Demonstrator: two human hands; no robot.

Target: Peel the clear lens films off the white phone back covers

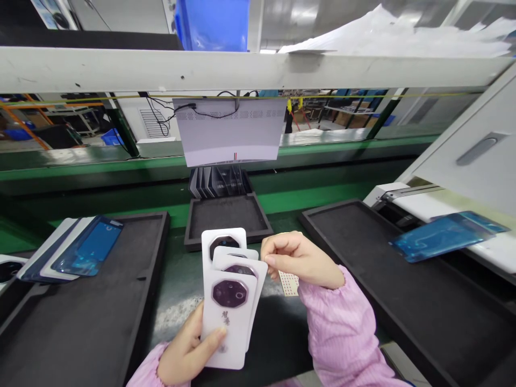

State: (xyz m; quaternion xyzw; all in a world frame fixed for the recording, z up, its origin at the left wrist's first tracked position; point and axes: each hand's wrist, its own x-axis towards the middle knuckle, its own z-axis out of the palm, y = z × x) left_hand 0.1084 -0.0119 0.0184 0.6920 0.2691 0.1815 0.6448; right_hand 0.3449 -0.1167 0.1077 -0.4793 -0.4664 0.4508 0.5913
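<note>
My left hand (189, 344) grips several white phone back covers (228, 344) in a loose fan, thumb across the front one. Each cover whose top shows bears a dark octagonal camera patch; the front one also has dark characters below it. Close by the fan's upper right corner is my right hand (296, 258), its thumb and forefinger pinched together. Whether they touch the cover's corner or hold something small, I cannot tell. Partly hidden under that hand lies a pale sheet with rows of small reddish marks (289, 285).
At left, a black tray (80, 322) carries white and blue-filmed panels (91, 250). A smaller black tray (228, 212) with dark upright panels (220, 181) stands ahead. On the right are a long black tray (403, 285), blue-filmed panels (447, 234) and a white machine (475, 156).
</note>
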